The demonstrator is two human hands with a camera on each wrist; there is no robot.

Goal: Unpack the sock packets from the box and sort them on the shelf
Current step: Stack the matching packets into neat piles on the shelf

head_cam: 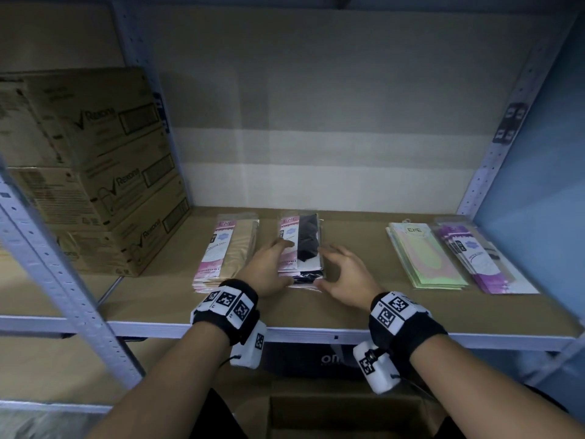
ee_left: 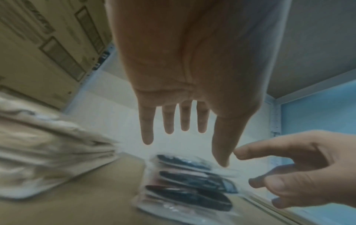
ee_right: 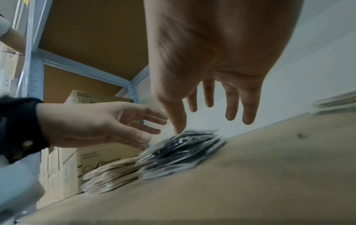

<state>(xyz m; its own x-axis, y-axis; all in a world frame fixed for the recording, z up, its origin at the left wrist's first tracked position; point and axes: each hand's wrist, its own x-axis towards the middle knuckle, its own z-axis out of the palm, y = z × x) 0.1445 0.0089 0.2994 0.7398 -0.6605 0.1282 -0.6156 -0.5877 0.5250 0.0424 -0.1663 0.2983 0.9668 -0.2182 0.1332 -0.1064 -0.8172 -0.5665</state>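
Note:
A stack of black sock packets lies mid-shelf on the brown shelf board. My left hand flanks its left side, fingers straight and spread, thumb tip near the top packet. My right hand flanks the right side, fingers loosely spread, thumb by the stack's near corner. Neither hand grips anything. A beige sock stack lies to the left. Green packets and purple packets lie at the right. The open cardboard box stands below the shelf.
Stacked Rexona cartons fill the shelf's left end. Perforated metal uprights stand at front left and at the right. Bare board lies between the black and green stacks. A blue wall closes the right side.

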